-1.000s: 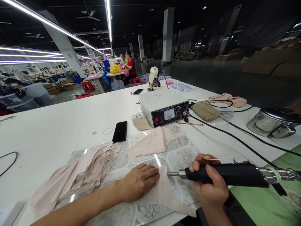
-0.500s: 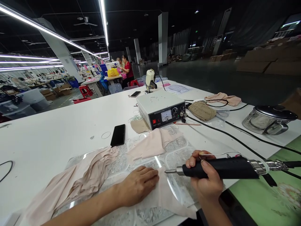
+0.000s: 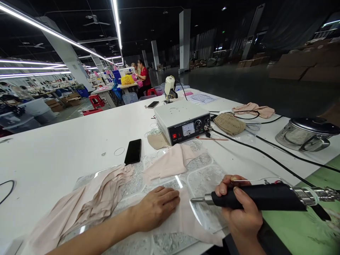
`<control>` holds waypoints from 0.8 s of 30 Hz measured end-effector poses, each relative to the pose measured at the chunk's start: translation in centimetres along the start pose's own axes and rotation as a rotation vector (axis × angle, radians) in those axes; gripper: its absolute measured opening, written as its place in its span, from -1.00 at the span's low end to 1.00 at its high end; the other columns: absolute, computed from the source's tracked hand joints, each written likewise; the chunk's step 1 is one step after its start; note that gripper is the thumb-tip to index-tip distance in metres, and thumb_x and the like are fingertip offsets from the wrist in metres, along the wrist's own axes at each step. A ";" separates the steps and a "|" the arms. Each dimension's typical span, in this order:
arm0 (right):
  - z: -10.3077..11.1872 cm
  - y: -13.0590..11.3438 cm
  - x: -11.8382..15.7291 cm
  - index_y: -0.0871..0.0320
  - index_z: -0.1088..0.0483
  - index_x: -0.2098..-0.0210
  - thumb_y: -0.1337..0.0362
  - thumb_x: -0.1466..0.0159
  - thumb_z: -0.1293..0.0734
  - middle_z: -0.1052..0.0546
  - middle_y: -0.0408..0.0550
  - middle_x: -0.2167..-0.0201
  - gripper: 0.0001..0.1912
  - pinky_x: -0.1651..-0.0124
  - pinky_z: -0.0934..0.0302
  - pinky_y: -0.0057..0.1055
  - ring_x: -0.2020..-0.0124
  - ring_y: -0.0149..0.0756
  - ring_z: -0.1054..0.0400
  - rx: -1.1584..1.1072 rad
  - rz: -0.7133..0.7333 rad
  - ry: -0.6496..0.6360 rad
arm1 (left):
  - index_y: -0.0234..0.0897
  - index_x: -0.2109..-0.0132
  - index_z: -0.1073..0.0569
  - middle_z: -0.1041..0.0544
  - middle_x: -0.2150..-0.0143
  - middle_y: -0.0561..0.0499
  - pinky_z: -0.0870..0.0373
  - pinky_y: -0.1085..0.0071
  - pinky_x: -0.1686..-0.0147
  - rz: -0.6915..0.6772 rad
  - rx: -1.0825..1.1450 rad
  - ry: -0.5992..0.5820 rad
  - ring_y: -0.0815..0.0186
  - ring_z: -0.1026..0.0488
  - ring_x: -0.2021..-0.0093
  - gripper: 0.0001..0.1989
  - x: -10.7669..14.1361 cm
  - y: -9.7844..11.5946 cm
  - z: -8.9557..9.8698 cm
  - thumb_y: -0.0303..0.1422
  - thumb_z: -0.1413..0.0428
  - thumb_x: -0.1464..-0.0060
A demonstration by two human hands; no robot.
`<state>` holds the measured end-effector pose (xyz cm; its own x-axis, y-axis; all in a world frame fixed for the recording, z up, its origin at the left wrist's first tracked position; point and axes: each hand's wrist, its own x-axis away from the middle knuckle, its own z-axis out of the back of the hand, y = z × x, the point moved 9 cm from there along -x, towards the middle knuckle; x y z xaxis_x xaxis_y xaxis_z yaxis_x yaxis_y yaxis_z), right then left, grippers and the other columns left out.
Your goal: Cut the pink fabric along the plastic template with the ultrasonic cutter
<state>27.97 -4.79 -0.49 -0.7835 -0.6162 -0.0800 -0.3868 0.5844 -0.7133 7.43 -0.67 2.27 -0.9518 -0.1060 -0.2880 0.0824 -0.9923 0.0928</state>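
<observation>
Cloth piece (image 3: pixel 187 216), pale pink, lay on the clear patterned mat (image 3: pixel 204 177) near our edge of the table (image 3: pixel 79 141), partly under our L hand (image 3: pixel 156 209), w/ its lower corner trailing toward us. Our hands were apart: L was palm down, fingers extended and close together, pressing the cloth rather than gripping it; R hand (image 3: pixel 247 221) was closed round the black hand tool (image 3: pixel 260 196), thumb on the near side. R fingers also had a thin strip or wire (image 3: pixel 240 180) by them; can't tell exactly what.

Tool lay roughly level, metal tip (image 3: pixel 198 200) pointing at the cloth's R edge, just beside it. Contact unclear, so we can't say if tip & cloth touched. As we judged it, the step in hand was lining up tip w/ edge while L kept the fabric flat; any move of the tip from there called for a steady R wrist, firm L pressure & L fingertips kept clear of the metal.

Layered pink cloth (image 3: pixel 79 202) lay to the L, a folded pc. (image 3: pixel 172 161) beyond our hands, w/ the phone (image 3: pixel 133 151) & control box (image 3: pixel 183 115) farther back.
</observation>
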 end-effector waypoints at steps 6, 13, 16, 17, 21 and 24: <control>-0.8 0.3 0.0 0.11 -0.40 0.41 0.25 0.00 -0.36 -0.38 -0.17 0.45 -0.86 0.57 -0.20 -0.43 0.60 -0.47 -0.23 -0.010 0.007 -0.001 | -0.41 -0.07 -0.40 -0.51 -0.05 -0.21 -0.40 0.30 0.00 -0.002 -0.010 -0.001 0.18 -0.47 -0.03 -0.75 0.0 0.0 0.0 -0.49 0.08 -0.34; -2.1 1.0 -0.2 0.11 -0.38 0.39 0.24 -0.04 -0.35 -0.37 -0.17 0.43 -0.87 0.53 -0.22 -0.42 0.59 -0.47 -0.23 -0.005 0.009 -0.030 | -0.42 -0.07 -0.40 -0.49 -0.10 -0.21 -0.40 0.31 0.01 -0.014 -0.031 -0.008 0.18 -0.47 -0.04 -0.74 0.0 0.0 -0.1 -0.49 0.07 -0.34; -2.5 1.5 0.1 0.12 -0.38 0.37 0.24 -0.06 -0.35 -0.37 -0.16 0.42 -0.86 0.51 -0.23 -0.40 0.58 -0.46 -0.24 0.012 0.006 -0.061 | -0.43 -0.05 -0.41 -0.46 -0.15 -0.22 -0.40 0.31 0.01 -0.036 -0.021 -0.022 0.16 -0.46 -0.06 -0.74 -0.2 0.0 0.1 -0.47 0.08 -0.33; -2.6 1.6 0.2 0.12 -0.38 0.37 0.24 -0.06 -0.35 -0.37 -0.16 0.42 -0.86 0.51 -0.23 -0.40 0.58 -0.45 -0.24 0.017 0.006 -0.071 | -0.44 -0.05 -0.41 -0.44 -0.17 -0.22 -0.40 0.30 -0.01 -0.045 -0.011 -0.028 0.15 -0.45 -0.07 -0.74 -0.4 0.0 0.2 -0.47 0.08 -0.33; -2.5 1.9 0.5 0.11 -0.38 0.36 0.24 -0.07 -0.34 -0.38 -0.16 0.40 -0.86 0.52 -0.23 -0.39 0.58 -0.45 -0.24 0.022 0.012 -0.083 | -0.42 0.00 -0.42 -0.42 -0.20 -0.22 -0.37 0.30 -0.07 -0.085 0.016 -0.063 0.16 -0.40 -0.15 -0.76 -0.8 -0.1 0.1 -0.46 0.09 -0.32; -2.2 1.8 0.3 0.10 -0.38 0.36 0.24 -0.06 -0.34 -0.38 -0.16 0.40 -0.86 0.52 -0.22 -0.39 0.59 -0.45 -0.24 0.019 0.020 -0.072 | -0.40 0.03 -0.43 -0.40 -0.22 -0.22 -0.36 0.29 -0.09 -0.083 0.003 -0.060 0.15 -0.39 -0.15 -0.79 -0.6 -0.3 0.0 -0.47 0.07 -0.31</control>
<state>25.94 -2.78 -0.26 -0.7535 -0.6415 -0.1441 -0.3616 0.5874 -0.7240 8.03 -0.29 2.38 -0.9712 -0.0190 -0.2373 0.0015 -0.9973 0.0737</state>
